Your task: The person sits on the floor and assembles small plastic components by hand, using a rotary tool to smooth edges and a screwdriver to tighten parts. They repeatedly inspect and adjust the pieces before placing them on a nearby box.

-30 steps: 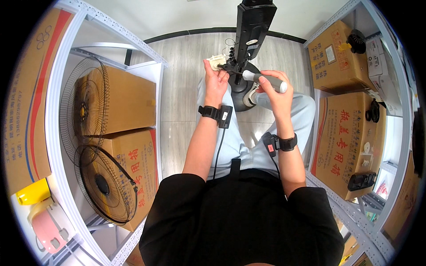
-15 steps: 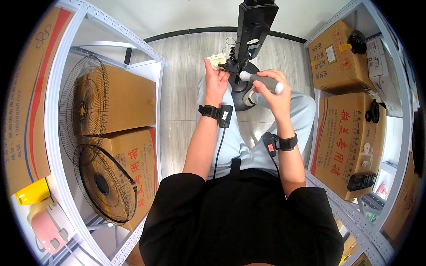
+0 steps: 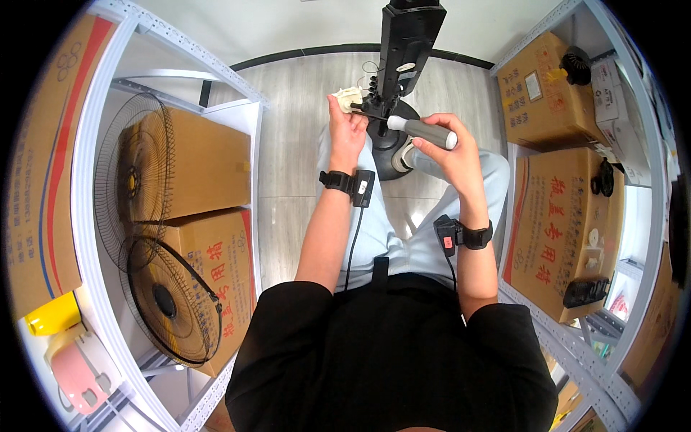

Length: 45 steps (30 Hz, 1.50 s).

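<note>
My left hand [image 3: 348,137] is closed around a small cream plastic part [image 3: 350,98], beside a black stand column [image 3: 410,54] with coiled wire on it. A screwdriver [image 3: 430,134] with a grey handle and pale ends lies in the grip of my right hand [image 3: 459,150]. Its dark shaft points left toward the cream part; whether the tip sits in a screw is too small to tell. Between my legs, the column's round black base [image 3: 392,157] rests on the floor.
Two wire fan guards [image 3: 134,180] lean on the left shelving, in front of cardboard boxes [image 3: 209,162]. At lower left are yellow [image 3: 54,315] and pink [image 3: 78,369] plastic pieces. More boxes [image 3: 554,230], bearing small black parts [image 3: 586,292], stand on the right shelf.
My right hand and wrist have shifted slightly right, and the screwdriver's handle has moved a little. My left hand still holds the cream part, almost in place.
</note>
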{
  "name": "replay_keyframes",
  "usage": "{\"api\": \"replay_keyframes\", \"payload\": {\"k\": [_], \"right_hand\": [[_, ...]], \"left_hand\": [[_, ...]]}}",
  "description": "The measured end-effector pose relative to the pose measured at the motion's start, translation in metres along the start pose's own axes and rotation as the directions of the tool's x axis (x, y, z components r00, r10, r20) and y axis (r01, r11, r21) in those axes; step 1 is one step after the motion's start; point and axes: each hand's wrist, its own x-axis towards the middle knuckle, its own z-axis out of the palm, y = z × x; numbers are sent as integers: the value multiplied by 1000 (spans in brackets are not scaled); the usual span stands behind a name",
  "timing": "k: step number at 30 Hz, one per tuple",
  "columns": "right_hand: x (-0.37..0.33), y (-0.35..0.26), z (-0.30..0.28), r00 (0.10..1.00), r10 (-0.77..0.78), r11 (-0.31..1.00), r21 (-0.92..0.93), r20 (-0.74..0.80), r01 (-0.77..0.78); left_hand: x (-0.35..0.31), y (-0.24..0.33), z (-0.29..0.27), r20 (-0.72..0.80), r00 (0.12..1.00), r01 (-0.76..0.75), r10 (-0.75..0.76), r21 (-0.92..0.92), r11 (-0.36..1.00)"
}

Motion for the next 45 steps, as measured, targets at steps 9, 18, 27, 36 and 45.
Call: {"api": "replay_keyframes", "payload": {"k": [9,18,27,36,45], "right_hand": [[-12,-24,0,998,-59,950,-304,33,66],[-9,-12,17,940,-311,852,-479,-139,211],[-12,-33,26,973,-32,958,-285,-227,-35],[-10,-39,15,995,-88,962,-264,-51,72],[-10,-22,19,920,-338,850,-483,-197,209]], "left_hand": [[1,1,-3,-6,1000,-1,1,-18,1000],[-1,-3,2,4,1000,3,-3,-11,1000],[-2,3,2,3,1000,25,-25,-23,999],[0,1,3,16,1000,1,-1,-3,1000],[1,-1,2,-32,999,-24,24,0,1000]]}}
